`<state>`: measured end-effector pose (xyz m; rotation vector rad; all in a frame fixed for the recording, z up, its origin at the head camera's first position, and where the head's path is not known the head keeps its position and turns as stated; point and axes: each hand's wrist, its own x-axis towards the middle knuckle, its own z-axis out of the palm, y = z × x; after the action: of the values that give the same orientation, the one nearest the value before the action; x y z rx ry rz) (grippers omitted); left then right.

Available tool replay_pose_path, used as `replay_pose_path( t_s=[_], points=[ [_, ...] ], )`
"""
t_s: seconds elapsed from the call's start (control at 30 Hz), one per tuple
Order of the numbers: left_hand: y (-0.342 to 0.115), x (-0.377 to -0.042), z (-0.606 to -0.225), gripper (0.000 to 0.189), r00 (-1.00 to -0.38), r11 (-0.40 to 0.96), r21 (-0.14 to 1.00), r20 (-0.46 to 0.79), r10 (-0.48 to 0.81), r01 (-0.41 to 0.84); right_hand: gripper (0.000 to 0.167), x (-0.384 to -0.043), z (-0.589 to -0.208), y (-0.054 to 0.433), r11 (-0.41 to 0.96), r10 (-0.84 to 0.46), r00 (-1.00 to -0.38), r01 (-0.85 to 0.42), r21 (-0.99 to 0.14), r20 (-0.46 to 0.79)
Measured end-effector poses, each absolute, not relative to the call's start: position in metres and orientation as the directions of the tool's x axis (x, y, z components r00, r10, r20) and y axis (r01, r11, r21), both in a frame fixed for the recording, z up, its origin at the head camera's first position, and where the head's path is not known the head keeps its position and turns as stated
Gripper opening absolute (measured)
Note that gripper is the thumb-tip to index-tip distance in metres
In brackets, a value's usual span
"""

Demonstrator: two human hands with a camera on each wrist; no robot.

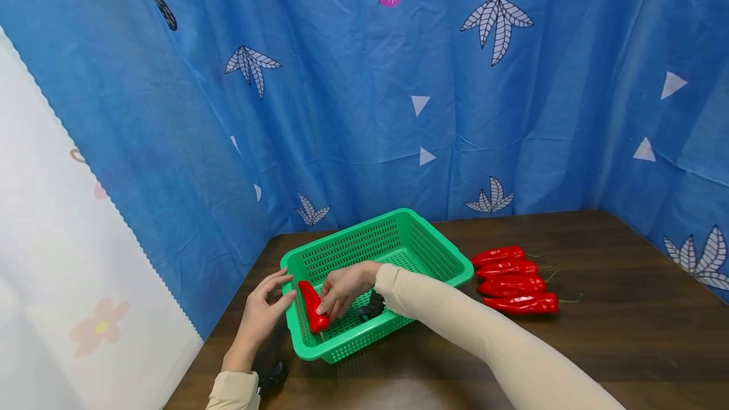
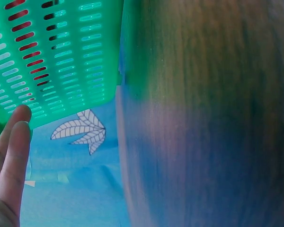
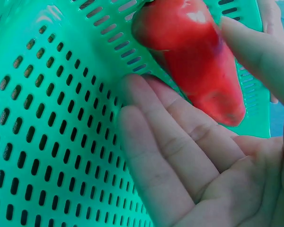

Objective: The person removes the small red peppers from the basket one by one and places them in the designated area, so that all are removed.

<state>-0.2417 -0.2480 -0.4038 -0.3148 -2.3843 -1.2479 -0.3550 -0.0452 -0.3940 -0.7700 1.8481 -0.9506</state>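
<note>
A green plastic basket [image 1: 342,348] with slotted walls stands on the dark wooden table. Inside its left end is a red pepper [image 1: 309,306], stem toward the near side. My right hand [image 1: 348,285] reaches into the basket and pinches this pepper between thumb and fingers; in the right wrist view the thumb touches the pepper's [image 3: 199,71] side, and the other fingers extend beneath it. My left hand [image 1: 263,310] rests at the basket's left rim with its fingers spread. In the left wrist view two fingertips touch the basket's outer wall [image 2: 102,71].
Several red peppers [image 1: 512,285] with thin stems lie in a row on the table [image 1: 626,309], right of the basket. A blue patterned curtain [image 1: 364,112] hangs behind the table, and a white cloth [image 1: 68,239] hangs at the left.
</note>
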Motion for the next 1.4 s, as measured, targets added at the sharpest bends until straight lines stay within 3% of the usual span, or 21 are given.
replay_pose_path(
  t_s=[0.4,0.9,1.4],
  points=[
    [-0.246,-0.238,-0.401,0.033,-0.882,0.57,0.724,0.472,0.003,0.389,0.019,-0.354,-0.394,-0.046,0.502,-0.817,-0.398,-0.133,-0.854,-0.418],
    [-0.264,-0.262,-0.43,0.034,-0.872,0.552,0.728,0.489,-0.004,0.405,0.018,-0.351,-0.392,-0.05,0.481,-0.804,-0.466,-0.14,-0.866,-0.371],
    [-0.256,-0.255,-0.42,0.033,-0.868,0.574,0.714,0.497,-0.013,0.4,0.006,-0.353,-0.39,-0.048,0.487,-0.782,-0.525,-0.181,-0.854,-0.335]
  ],
)
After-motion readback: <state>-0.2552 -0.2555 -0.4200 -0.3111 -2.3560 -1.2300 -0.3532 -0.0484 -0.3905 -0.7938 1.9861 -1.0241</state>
